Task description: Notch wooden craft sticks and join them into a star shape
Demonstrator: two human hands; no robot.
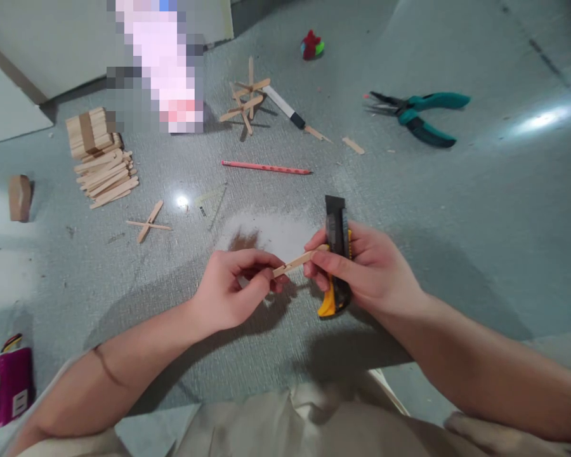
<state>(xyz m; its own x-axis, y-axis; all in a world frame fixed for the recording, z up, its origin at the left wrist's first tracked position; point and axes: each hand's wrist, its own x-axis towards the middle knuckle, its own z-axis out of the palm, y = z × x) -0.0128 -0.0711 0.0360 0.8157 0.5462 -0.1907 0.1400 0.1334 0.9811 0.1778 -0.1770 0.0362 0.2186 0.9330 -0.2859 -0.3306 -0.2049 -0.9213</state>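
I have the left hand (238, 285) pinching a craft stick (295, 261); right hand (378, 265), three o'clock, clamping it and a utility knife (337, 228).

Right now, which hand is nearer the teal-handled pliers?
Right. The right hand, holding the utility knife, is below and slightly left of the pliers in view; the left hand is farther, well to their lower left.

Teal-handled pliers (405, 114) at right, small red-and-green object (310, 47) farther off, purple packet (10, 384) lower left
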